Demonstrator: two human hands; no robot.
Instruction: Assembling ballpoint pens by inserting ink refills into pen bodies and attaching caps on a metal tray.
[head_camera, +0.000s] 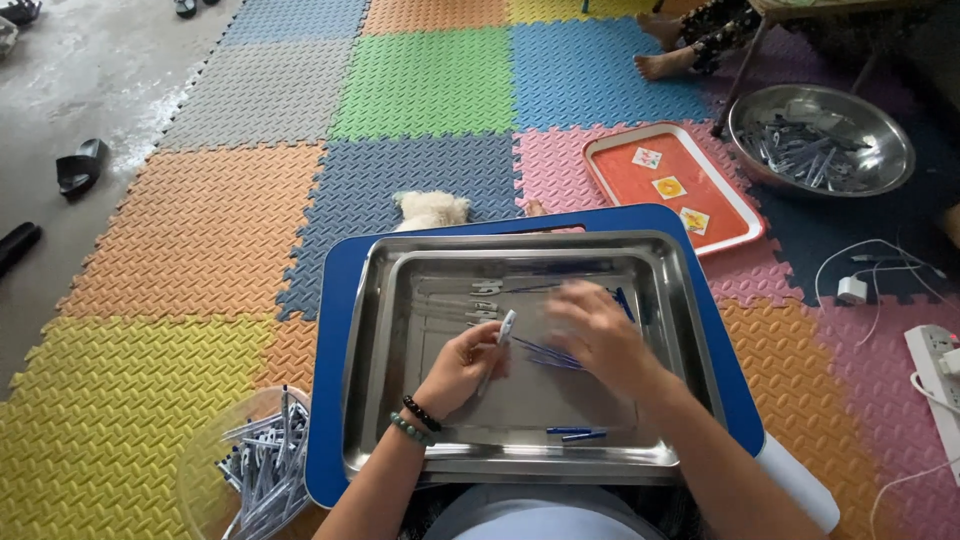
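We sit on a floor of interlocking foam mats (420, 85) in orange, green, blue, grey, pink and yellow, with bare concrete to the far left. On our lap rests a blue lap table (335, 330), and on it a rectangular stainless-steel tray (400, 300). Our left hand (458, 368), wearing two beaded bracelets at the wrist, pinches a slim white pen barrel (503, 333) between thumb and fingertips above the tray's middle. Our right hand (598, 335) is blurred just beside it, fingers curled downward over a small bunch of thin blue pen refills (545, 354) lying in the tray; we cannot tell whether it grips any. More white parts (480, 300) lie toward the tray's far side, and two blue pieces (575, 433) near its front edge. A clear bowl of grey-white pen parts (262, 465) stands at our left knee. Beyond are an orange plastic tray (672, 185) and a round steel basin (822, 140) holding more parts.
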